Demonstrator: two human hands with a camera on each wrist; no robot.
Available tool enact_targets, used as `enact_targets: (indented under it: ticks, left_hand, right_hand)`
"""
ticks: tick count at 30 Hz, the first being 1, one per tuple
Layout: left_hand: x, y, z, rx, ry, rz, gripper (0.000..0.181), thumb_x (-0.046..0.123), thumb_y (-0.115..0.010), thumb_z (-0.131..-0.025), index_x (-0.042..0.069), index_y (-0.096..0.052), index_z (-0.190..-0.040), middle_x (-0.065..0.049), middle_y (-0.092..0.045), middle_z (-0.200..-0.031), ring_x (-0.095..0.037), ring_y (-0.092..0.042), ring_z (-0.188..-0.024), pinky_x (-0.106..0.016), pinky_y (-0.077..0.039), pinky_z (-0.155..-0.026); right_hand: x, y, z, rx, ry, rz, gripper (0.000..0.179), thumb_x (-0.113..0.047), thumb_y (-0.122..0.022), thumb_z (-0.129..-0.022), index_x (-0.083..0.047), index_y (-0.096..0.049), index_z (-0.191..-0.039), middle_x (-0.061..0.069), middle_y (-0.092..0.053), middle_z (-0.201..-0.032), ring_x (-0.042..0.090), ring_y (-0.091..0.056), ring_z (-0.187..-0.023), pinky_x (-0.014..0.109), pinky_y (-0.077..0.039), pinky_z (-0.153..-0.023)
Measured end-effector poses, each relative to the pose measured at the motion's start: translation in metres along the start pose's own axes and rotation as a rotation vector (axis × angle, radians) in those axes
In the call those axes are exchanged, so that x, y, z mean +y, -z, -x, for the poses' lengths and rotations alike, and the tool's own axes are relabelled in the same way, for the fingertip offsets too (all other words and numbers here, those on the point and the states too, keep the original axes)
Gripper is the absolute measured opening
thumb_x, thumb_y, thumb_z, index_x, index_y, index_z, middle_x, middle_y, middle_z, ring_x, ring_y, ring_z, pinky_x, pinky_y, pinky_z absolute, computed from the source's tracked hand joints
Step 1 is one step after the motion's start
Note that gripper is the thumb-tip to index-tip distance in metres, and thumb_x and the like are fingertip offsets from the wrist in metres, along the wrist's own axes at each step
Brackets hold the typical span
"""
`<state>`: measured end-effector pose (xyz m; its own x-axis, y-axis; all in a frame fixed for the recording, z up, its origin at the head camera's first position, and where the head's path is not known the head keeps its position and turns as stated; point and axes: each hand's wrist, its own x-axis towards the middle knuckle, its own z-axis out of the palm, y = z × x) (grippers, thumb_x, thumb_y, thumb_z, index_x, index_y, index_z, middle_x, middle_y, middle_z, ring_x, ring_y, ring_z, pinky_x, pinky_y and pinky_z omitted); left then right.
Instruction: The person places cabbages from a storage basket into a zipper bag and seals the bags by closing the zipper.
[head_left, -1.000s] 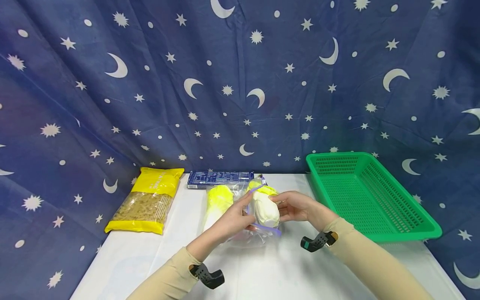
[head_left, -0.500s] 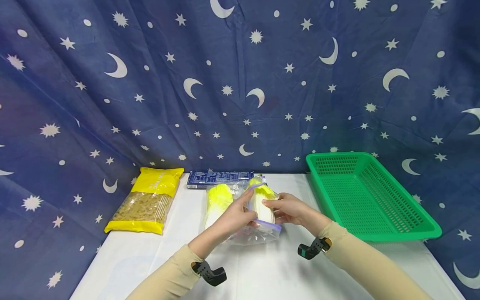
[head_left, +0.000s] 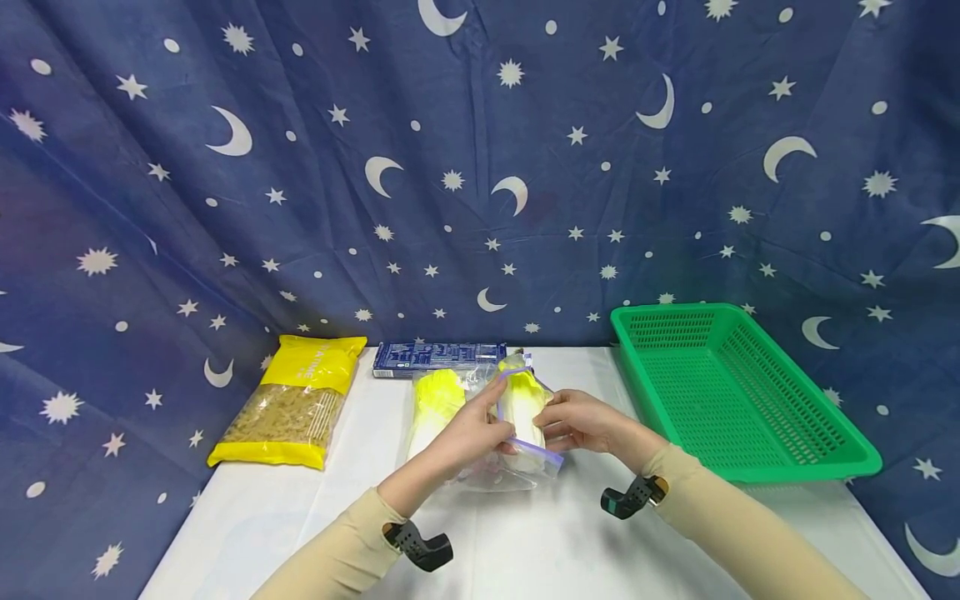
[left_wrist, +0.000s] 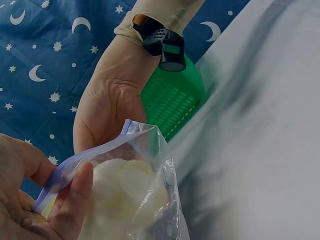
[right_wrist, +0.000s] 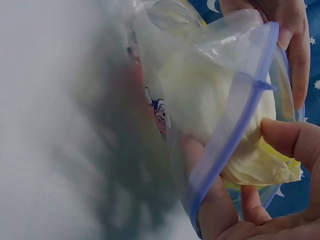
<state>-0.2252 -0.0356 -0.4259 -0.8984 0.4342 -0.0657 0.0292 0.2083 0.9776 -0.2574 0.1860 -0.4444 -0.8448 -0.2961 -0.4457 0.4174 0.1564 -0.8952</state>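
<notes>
My left hand (head_left: pixel 476 429) pinches the purple zip edge of a clear zip bag (head_left: pixel 542 451), thumb on one side and fingers on the other. Inside the bag mouth sits a napa cabbage (head_left: pixel 519 404), its yellow leaf tips pointing away from me. My right hand (head_left: pixel 581 421) grips it from the right. In the right wrist view, the right thumb presses on the cabbage (right_wrist: pixel 257 160), with some fingers beneath it and behind the plastic. The left wrist view shows the pale end of the cabbage (left_wrist: pixel 122 200) through the plastic.
A second napa cabbage (head_left: pixel 438 400) lies under clear plastic left of the bag. Behind it is a blue printed box (head_left: pixel 435 358). A yellow pasta-like packet (head_left: pixel 288 408) lies at the left, and a green plastic basket (head_left: pixel 810 473) stands at the right.
The cabbage has gone deeper into the bag; its white end now lies behind the purple zip strip. My right hand has shifted slightly along it, while my left hand keeps its pinch.
</notes>
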Motion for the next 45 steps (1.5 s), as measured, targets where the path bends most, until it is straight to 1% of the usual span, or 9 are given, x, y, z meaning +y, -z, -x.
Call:
enact_targets:
  ticks: [8, 13, 18, 21, 24, 30, 35, 39, 45]
  left_hand:
    - [0.002, 0.001, 0.000, -0.007, 0.013, 0.028, 0.084, 0.001, -0.063, -0.089, 0.012, -0.025, -0.163, -0.004, -0.011, -0.171, -0.021, -0.070, -0.071, -0.030, -0.061, -0.072]
    - [0.001, 0.002, 0.001, -0.004, 0.025, 0.042, 0.084, 0.001, -0.062, -0.089, 0.012, -0.025, -0.163, -0.005, -0.014, -0.171, -0.022, -0.071, -0.072, -0.030, -0.061, -0.073]
    - [0.000, 0.004, 0.002, 0.001, 0.038, 0.040, 0.084, 0.002, -0.062, -0.089, 0.013, -0.025, -0.164, -0.005, -0.015, -0.170, -0.023, -0.072, -0.073, -0.030, -0.061, -0.073]
    - [0.001, 0.005, 0.003, 0.010, 0.047, 0.034, 0.084, 0.001, -0.063, -0.089, 0.013, -0.026, -0.163, -0.006, -0.017, -0.170, -0.023, -0.072, -0.071, -0.030, -0.061, -0.072]
    - [0.001, 0.006, 0.004, 0.020, 0.050, 0.027, 0.085, 0.001, -0.064, -0.088, 0.014, -0.026, -0.163, -0.007, -0.017, -0.170, -0.022, -0.071, -0.070, -0.030, -0.061, -0.072]
    - [-0.001, 0.008, 0.005, 0.023, 0.052, 0.025, 0.084, 0.001, -0.064, -0.089, 0.014, -0.026, -0.163, -0.006, -0.016, -0.170, -0.022, -0.071, -0.071, -0.030, -0.060, -0.072]
    - [0.003, 0.012, 0.006, 0.017, 0.065, 0.027, 0.082, 0.002, -0.063, -0.090, 0.014, -0.027, -0.163, -0.008, -0.014, -0.171, -0.023, -0.072, -0.071, -0.029, -0.060, -0.074]
    - [0.011, 0.018, 0.006, 0.016, 0.047, 0.032, 0.080, 0.002, -0.061, -0.090, 0.010, -0.027, -0.163, -0.010, -0.013, -0.170, -0.022, -0.072, -0.070, -0.029, -0.061, -0.076]
    - [0.024, 0.029, 0.006, 0.024, 0.029, 0.049, 0.080, -0.001, -0.058, -0.089, 0.008, -0.028, -0.162, -0.008, -0.018, -0.170, -0.018, -0.068, -0.068, -0.033, -0.063, -0.074]
  right_hand:
    - [0.005, -0.012, -0.001, 0.113, 0.028, 0.230, 0.058, -0.018, -0.082, -0.085, 0.002, -0.044, -0.124, 0.017, -0.065, -0.106, 0.024, -0.069, -0.085, 0.032, -0.059, -0.065]
    - [0.005, -0.014, 0.001, 0.107, 0.057, 0.247, 0.065, -0.017, -0.084, -0.082, 0.004, -0.045, -0.130, 0.018, -0.063, -0.109, 0.024, -0.070, -0.088, 0.037, -0.061, -0.074]
    - [0.001, -0.008, 0.006, 0.182, 0.155, 0.198, 0.048, -0.012, -0.076, -0.090, 0.006, -0.050, -0.127, 0.017, -0.061, -0.103, 0.026, -0.067, -0.088, 0.042, -0.063, -0.080]
    - [-0.001, -0.003, 0.010, 0.298, 0.245, 0.252, 0.034, -0.012, -0.069, -0.094, 0.005, -0.057, -0.122, 0.015, -0.062, -0.104, 0.028, -0.063, -0.094, 0.041, -0.060, -0.083]
    - [0.005, 0.001, 0.015, 0.373, 0.269, 0.326, 0.027, -0.012, -0.066, -0.095, 0.002, -0.062, -0.117, 0.014, -0.063, -0.112, 0.029, -0.061, -0.103, 0.041, -0.056, -0.085]
    - [0.031, 0.001, 0.018, 0.258, 0.174, 0.204, 0.025, -0.004, -0.064, -0.096, 0.006, -0.062, -0.119, 0.015, -0.063, -0.107, 0.026, -0.063, -0.090, 0.041, -0.062, -0.077]
    - [0.041, -0.003, 0.019, 0.228, 0.199, 0.135, 0.045, 0.002, -0.068, -0.091, 0.010, -0.058, -0.133, 0.023, -0.063, -0.122, 0.020, -0.065, -0.077, 0.034, -0.061, -0.068]
    - [0.028, -0.004, 0.025, 0.265, 0.253, 0.195, 0.058, 0.005, -0.069, -0.084, 0.009, -0.054, -0.140, 0.025, -0.061, -0.128, 0.022, -0.062, -0.073, 0.031, -0.059, -0.065]
    - [0.001, -0.006, 0.037, 0.294, 0.276, 0.369, 0.062, 0.000, -0.071, -0.083, 0.001, -0.056, -0.143, 0.019, -0.061, -0.134, 0.024, -0.060, -0.067, 0.033, -0.053, -0.064]
